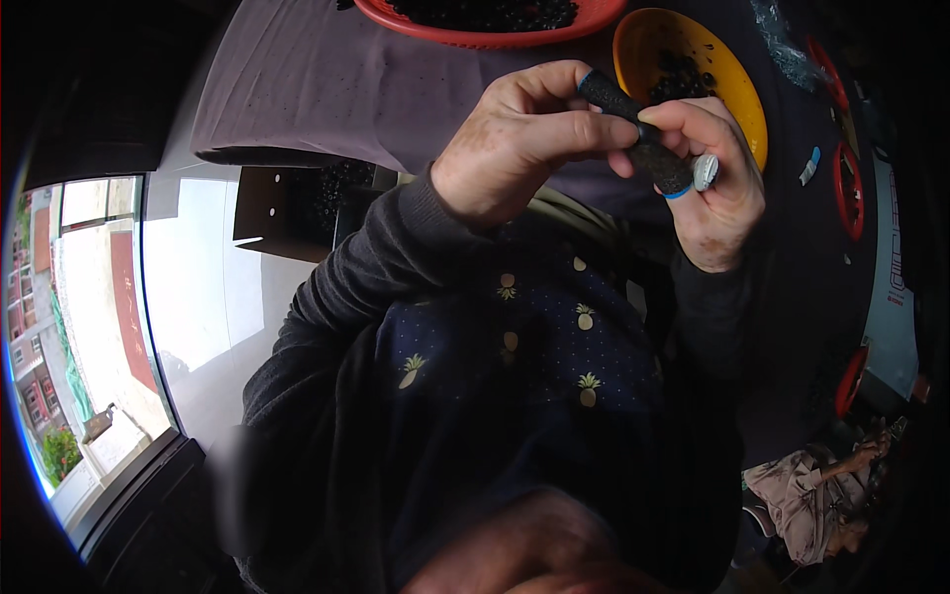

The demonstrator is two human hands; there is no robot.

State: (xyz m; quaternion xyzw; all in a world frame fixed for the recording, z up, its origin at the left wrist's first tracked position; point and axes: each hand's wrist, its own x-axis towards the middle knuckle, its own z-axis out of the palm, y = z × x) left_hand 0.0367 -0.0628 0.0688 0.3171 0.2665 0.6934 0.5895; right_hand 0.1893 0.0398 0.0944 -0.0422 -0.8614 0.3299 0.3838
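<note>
My left hand point(515, 139) and my right hand point(727, 183) meet above the table's near edge, fingertips together. A black finger sleeve point(609, 97) with a blue rim covers my left index finger. Another black sleeve point(661, 163) covers my right thumb. Between the fingertips is a small dark round piece point(641, 132), pinched from both sides; its exact kind is too small to tell. A silvery ridged knob point(705, 172) sticks out of my right hand beside the thumb; the rest of it is hidden in the closed fingers.
A yellow bowl point(749, 109) with dark round pieces stands just behind my right hand. Farther back is a red basket point(475, 40) full of similar pieces. A cardboard box point(265, 213) sits below the table's left side. Red-rimmed containers point(848, 188) and clear plastic point(782, 45) lie at the right.
</note>
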